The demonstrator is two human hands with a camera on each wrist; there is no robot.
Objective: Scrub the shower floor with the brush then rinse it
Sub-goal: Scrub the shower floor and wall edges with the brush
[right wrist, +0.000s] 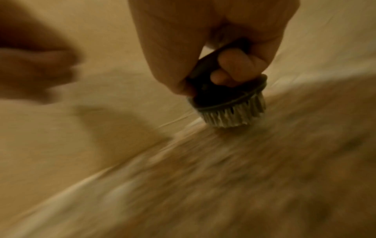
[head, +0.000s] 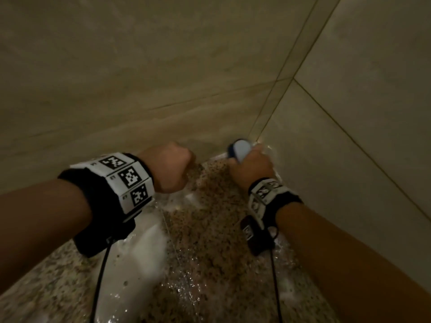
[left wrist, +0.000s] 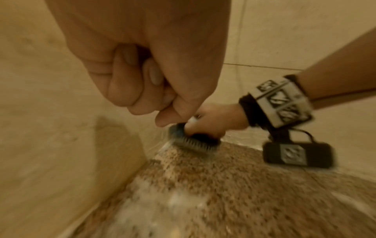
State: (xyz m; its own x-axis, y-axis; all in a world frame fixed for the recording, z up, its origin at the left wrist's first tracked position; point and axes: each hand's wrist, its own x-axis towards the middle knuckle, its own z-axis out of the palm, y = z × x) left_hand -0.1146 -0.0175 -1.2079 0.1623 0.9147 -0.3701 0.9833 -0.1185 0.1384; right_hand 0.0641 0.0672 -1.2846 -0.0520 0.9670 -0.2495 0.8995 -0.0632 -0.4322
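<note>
The left forearm (head: 42,220) fills the near lower-left of the head view, a black wrist strap (head: 109,194) with white coded squares wrapped round it and a black cable (head: 99,278) trailing down from it. The right forearm (head: 345,248) comes in from the lower right, wearing a like strap (head: 268,194) with a small black box (head: 254,236) hanging under it.

Beige tiled walls (head: 163,66) meet in a corner at the far right, and below them lies the shower floor (head: 205,229), speckled brown stone, wet and shining, with pale foamy patches toward its near left part.

The left hand (left wrist: 142,67) hangs over the floor close to the back wall, fingers curled into the palm in a fist with nothing seen in it; it touches neither floor nor brush.

The right hand (right wrist: 215,41) reaches into the far right corner of the floor, where the two walls join. Its fingers (right wrist: 234,64) wrap round the dark handle of the brush (right wrist: 227,103), thumb on the near side. The brush is small and round, with a dark blue body, a pale cap on top in the head view, and short light bristles (right wrist: 230,117) pressed down onto the floor right at its edge against the wall. Both wrist views are blurred, so finer detail of the bristles cannot be told.
</note>
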